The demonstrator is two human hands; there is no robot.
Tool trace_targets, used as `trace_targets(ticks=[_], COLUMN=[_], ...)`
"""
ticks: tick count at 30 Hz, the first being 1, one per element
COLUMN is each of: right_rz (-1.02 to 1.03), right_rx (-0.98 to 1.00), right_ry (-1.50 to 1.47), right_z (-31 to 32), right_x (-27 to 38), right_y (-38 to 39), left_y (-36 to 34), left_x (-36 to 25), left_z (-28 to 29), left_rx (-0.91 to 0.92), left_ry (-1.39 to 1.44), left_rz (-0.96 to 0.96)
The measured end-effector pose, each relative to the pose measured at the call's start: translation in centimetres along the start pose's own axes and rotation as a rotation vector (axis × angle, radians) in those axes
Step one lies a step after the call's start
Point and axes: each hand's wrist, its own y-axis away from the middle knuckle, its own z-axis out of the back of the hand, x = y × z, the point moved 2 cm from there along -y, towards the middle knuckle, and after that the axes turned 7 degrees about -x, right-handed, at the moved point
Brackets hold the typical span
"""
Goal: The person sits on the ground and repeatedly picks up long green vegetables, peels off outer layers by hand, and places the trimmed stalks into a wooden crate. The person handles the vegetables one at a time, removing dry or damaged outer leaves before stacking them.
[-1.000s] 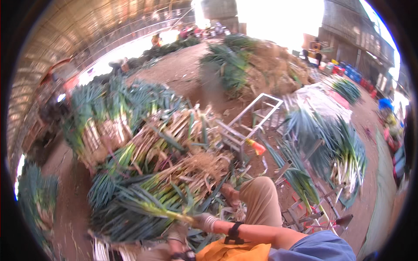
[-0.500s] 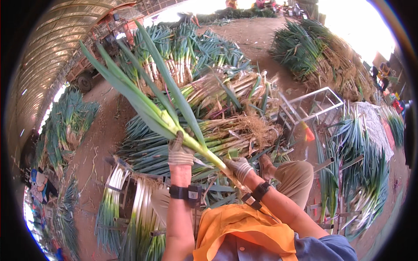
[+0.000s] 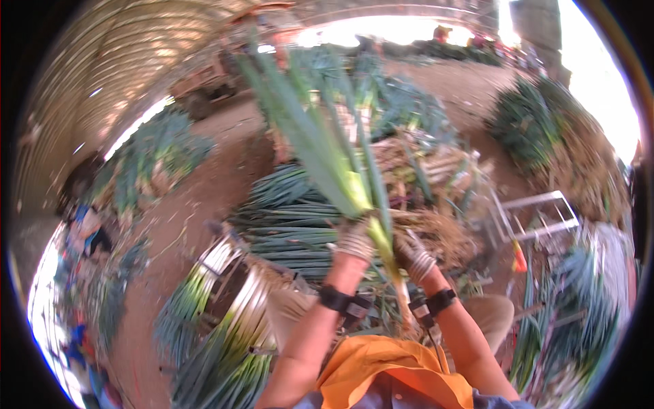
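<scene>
My left hand (image 3: 356,238), in a striped pale glove, grips a long leek (image 3: 385,258) whose broad leaves fan upward and whose pale root end hangs downward. My right hand (image 3: 412,249), gloved too, is at the stalk's right side, its fingers blurred. Behind them lie piled leeks (image 3: 289,232) with green tops to the left and brown roots to the right. Below left, trimmed white-stemmed bundles (image 3: 238,310) rest in a metal rack (image 3: 221,262).
An aluminium frame (image 3: 538,215) stands right, above loose leeks (image 3: 579,307) beside pale sheeting. More leek heaps lie back right (image 3: 524,123) and left (image 3: 150,157). An orange vehicle (image 3: 204,88) is behind. People or clothing (image 3: 92,232) show at the far left.
The leek has swung from a slanted angle to more upright, with both my hands moving closer together. The view has turned, so the surroundings appear shifted to the right.
</scene>
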Motion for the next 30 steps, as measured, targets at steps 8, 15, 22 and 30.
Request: trace_targets(ticks=[8, 15, 22, 30], right_rz=[-0.151, -0.347, 0.097, 0.154], right_rx=[-0.277, 0.081, -0.218, -0.121], right_ry=[0.515, 1.190, 0.188, 0.474], right_z=[-0.6, 7.0, -2.2, -4.3], right_x=[-7.8, -11.7, 1.7, 0.6], right_y=[-2.8, 1.7, 2.1, 2.1], left_y=[3.4, 2.5, 2.0, 1.1], left_x=[1.0, -0.3, 1.5, 1.2], left_z=[1.3, -2.3, -0.6, 3.1], left_rx=[-0.081, 0.052, -0.043, -0.198], left_ry=[-0.312, -0.180, -0.106, -0.186], left_rz=[-0.045, 0.030, 0.024, -0.033])
